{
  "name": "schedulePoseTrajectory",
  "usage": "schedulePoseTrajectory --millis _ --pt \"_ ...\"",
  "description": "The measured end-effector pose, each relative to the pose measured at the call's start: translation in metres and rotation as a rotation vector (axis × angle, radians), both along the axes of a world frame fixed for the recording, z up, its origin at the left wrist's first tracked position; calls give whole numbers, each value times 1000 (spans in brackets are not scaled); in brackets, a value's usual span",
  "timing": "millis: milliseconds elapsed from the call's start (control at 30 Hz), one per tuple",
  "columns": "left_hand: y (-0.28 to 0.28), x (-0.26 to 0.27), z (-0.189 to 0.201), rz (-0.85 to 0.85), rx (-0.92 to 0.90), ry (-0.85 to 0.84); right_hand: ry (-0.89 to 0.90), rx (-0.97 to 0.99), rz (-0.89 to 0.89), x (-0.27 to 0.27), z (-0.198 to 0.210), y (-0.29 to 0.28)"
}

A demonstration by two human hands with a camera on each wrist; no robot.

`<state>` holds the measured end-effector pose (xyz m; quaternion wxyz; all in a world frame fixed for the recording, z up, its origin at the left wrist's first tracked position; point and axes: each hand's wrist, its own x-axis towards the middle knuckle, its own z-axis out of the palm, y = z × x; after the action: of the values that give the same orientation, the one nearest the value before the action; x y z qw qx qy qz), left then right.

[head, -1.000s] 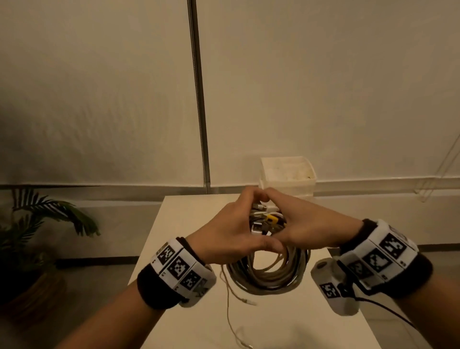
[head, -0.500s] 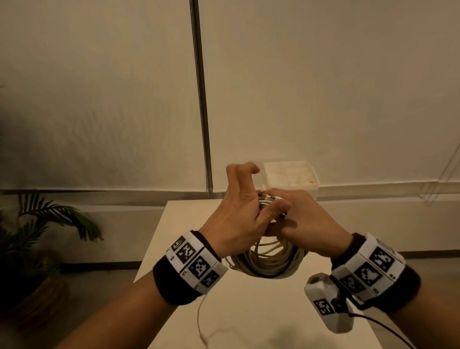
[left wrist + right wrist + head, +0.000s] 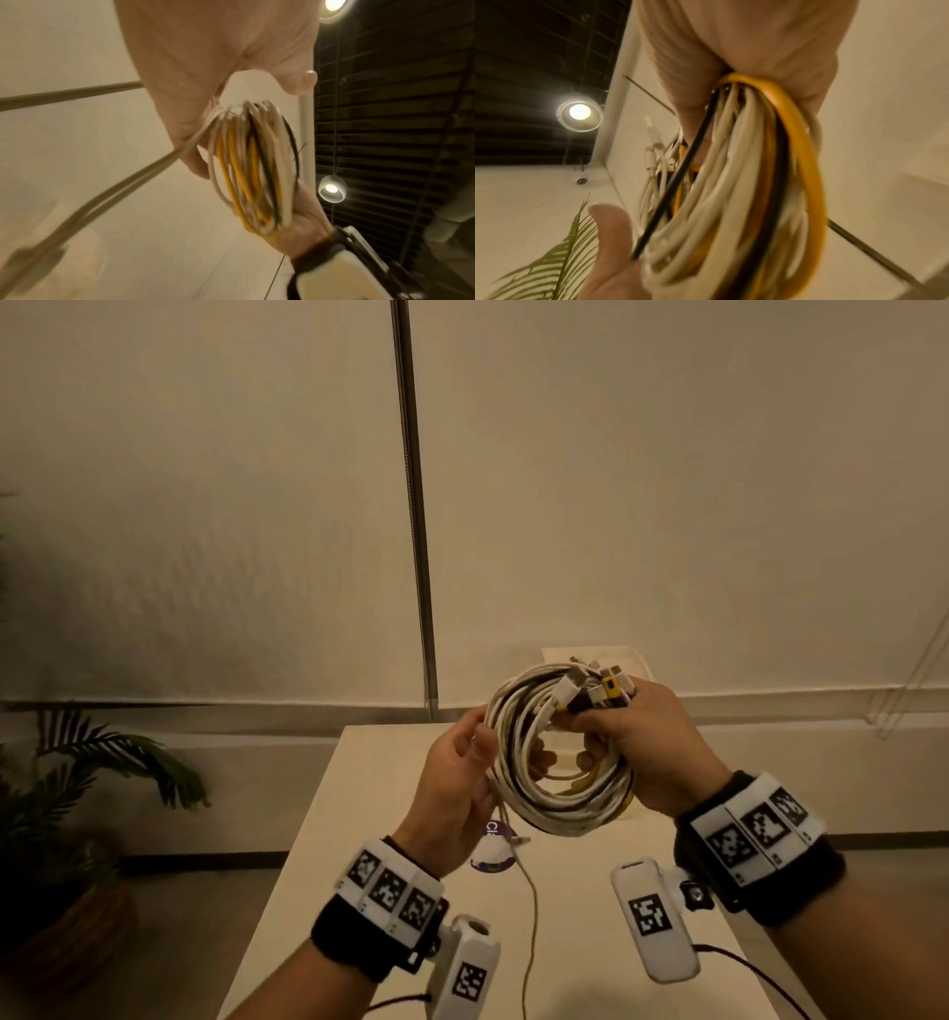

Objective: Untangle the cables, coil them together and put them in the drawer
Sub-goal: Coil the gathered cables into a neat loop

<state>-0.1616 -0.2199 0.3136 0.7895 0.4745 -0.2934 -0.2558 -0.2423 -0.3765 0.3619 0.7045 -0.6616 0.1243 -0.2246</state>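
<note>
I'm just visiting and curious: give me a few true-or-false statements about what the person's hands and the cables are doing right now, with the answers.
1. The cable coil is held up above the table. True.
2. Only the right hand holds the coil. False: the left hand grips its other side.
3. All cables are white. False: yellow and black strands show too.
4. A loose cable end trails down from the coil by the left hand. True.
5. The plugs hang at the coil's bottom. False: they bunch at the top, by the right hand.
</note>
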Motion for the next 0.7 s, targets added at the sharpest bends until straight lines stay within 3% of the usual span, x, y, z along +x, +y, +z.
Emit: schedulePoseTrajectory --millis 167,433,567,700 --pt "-20 -21 -4 262 -21 -30 -69 89 -128 4 -19 17" --pt "-25 -18 -1 377 92 -243 -189 -19 -266 -14 -42 33" --pt "-22 -14 0 404 117 -300 -186 -24 -228 -20 -39 33" --pt "-11 0 8 355 183 -382 -27 -158 -51 -29 -23 19"
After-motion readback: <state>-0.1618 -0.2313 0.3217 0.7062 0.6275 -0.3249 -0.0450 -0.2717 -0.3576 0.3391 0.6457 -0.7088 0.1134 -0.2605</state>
